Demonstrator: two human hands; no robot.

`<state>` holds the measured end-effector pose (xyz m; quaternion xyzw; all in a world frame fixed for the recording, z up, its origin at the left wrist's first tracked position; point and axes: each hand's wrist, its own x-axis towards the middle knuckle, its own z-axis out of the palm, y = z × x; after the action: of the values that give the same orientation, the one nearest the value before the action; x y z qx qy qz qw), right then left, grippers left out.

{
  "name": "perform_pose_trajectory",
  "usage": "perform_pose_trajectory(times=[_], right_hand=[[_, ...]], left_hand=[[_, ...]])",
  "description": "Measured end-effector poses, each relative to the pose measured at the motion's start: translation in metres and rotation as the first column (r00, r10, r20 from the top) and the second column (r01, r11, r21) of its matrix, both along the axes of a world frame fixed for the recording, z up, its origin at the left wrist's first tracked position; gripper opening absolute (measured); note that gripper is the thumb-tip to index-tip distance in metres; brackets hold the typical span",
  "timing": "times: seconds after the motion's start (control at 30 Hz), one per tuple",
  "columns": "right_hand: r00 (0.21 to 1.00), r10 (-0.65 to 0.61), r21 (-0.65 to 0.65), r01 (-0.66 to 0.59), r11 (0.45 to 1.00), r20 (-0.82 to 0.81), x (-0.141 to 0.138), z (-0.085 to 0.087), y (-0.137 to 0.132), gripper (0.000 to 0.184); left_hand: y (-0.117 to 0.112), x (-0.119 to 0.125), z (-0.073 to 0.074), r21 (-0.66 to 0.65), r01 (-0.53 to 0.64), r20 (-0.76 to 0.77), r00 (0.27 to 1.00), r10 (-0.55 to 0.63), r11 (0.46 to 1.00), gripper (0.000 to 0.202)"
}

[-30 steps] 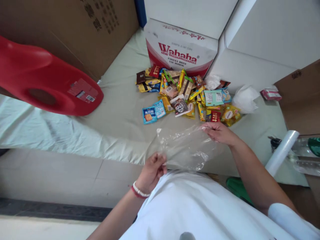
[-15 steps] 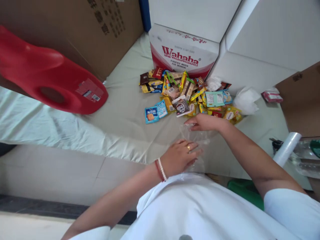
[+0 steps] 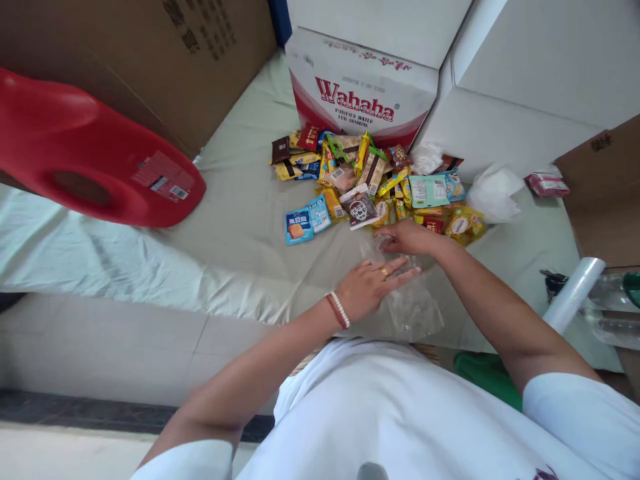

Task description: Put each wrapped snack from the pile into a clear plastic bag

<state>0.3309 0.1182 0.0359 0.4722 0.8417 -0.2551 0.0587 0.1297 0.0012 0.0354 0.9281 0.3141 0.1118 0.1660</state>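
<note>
A clear plastic bag (image 3: 415, 310) lies on the pale cloth at the near edge. My left hand (image 3: 367, 287), with a ring and bracelets, rests flat across the bag, fingers stretched out. At the bag's far end my right hand (image 3: 407, 237) pinches the thin plastic between thumb and fingers. Just beyond it is a heap of wrapped snacks: a dark round-print packet (image 3: 359, 207), a mint-green packet (image 3: 429, 191) and several yellow ones. Two blue snack packets (image 3: 306, 221) lie at the heap's near left.
A red jug (image 3: 115, 160) lies at the left by a brown carton (image 3: 140, 60). Behind the snacks stands a Wahaha box (image 3: 360, 100). Crumpled white plastic (image 3: 495, 193), a pink packet (image 3: 547, 183) and a clear film roll (image 3: 575, 293) are at the right.
My left hand has slid right and up a little over the bag, its fingers straighter. The bag now lies flatter, spread toward the near edge. My right hand still grips its far end.
</note>
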Motion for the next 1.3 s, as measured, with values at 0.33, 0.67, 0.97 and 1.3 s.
perform_pose_trajectory(times=[0.33,0.67,0.97,1.3], right_hand=[[0.987,0.076,-0.030,-0.073,0.997,0.138,0.009,0.009,-0.004,0.053],[0.995,0.077,0.130,-0.068,0.989,-0.067,0.022,0.012,-0.013,0.058],[0.984,-0.107,0.320,0.149,0.936,-0.143,-0.017,0.022,-0.125,0.029],[0.904,0.406,0.198,-0.377,0.905,-0.133,-0.076,-0.013,-0.179,0.058]], left_hand=[[0.006,-0.062,0.001,-0.116,0.014,-0.012,1.000,-0.016,0.993,0.024],[-0.001,-0.049,-0.002,-0.188,-0.557,-0.455,0.780,0.431,0.809,0.058],[0.021,-0.069,-0.018,-0.472,-0.459,-0.244,0.888,0.389,0.753,0.064],[0.035,-0.065,0.008,-0.196,-0.608,-0.348,0.777,0.525,0.769,0.046]])
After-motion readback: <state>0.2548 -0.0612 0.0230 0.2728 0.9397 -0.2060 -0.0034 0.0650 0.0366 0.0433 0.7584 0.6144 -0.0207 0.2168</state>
